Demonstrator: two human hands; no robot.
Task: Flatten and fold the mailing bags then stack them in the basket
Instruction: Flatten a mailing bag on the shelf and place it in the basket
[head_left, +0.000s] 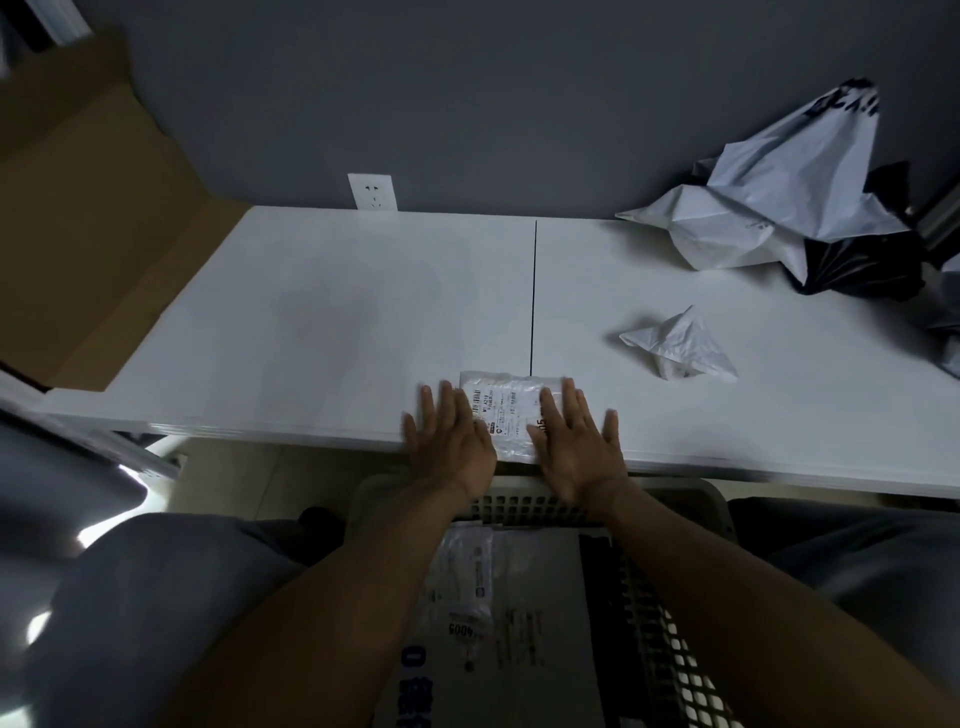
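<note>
Head view: a white table (311, 312) fills the middle, and below its near edge a grey basket (519, 501) holds flat bags (524, 597). A pile of crumpled white and black bags (769, 208) sits at the far right, with a small crumpled white bag (680, 345) nearer. At the near edge lies a labelled mailing bag (506, 410); the left hand (449, 441) and right hand (576, 441) press it with fingers straight and spread

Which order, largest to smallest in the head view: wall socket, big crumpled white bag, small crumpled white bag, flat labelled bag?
1. big crumpled white bag
2. small crumpled white bag and flat labelled bag: too alike to rank, the flat one partly covered
3. wall socket
</note>
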